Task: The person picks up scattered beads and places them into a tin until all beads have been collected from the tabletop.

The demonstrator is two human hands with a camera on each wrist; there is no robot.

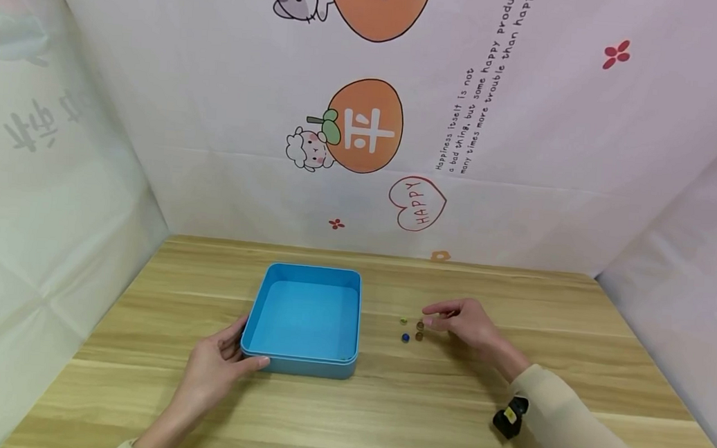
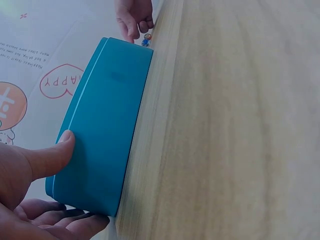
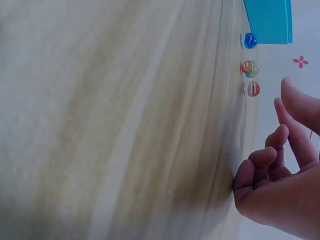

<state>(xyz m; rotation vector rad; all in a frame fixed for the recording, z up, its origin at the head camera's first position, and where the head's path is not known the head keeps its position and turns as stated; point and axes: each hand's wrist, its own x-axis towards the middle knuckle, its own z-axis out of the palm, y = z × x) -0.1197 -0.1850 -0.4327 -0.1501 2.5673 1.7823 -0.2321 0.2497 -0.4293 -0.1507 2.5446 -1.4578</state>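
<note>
A square light-blue open-topped box (image 1: pixel 298 366) sits left of the middle of the wooden table. My left hand (image 1: pixel 214 363) grips its near left corner, thumb on the front wall and fingers at the side. Several glass marbles lie right of the box: a blue marble (image 1: pixel 405 338), a greenish marble (image 1: pixel 404 320) and two brownish ones. In the right wrist view, a marble with red swirls (image 3: pixel 253 89) lies nearest my right hand (image 3: pixel 282 155). That hand's thumb and index finger stand apart with nothing between them, beside the marbles; its other fingers are loosely bent.
A tiny greenish speck shows inside the box at its near right corner, too small to identify. White printed sheets (image 1: pixel 242 195) hang behind the wooden table (image 1: pixel 382 420) and along its sides. A dark device (image 1: pixel 510 418) is strapped at the right sleeve.
</note>
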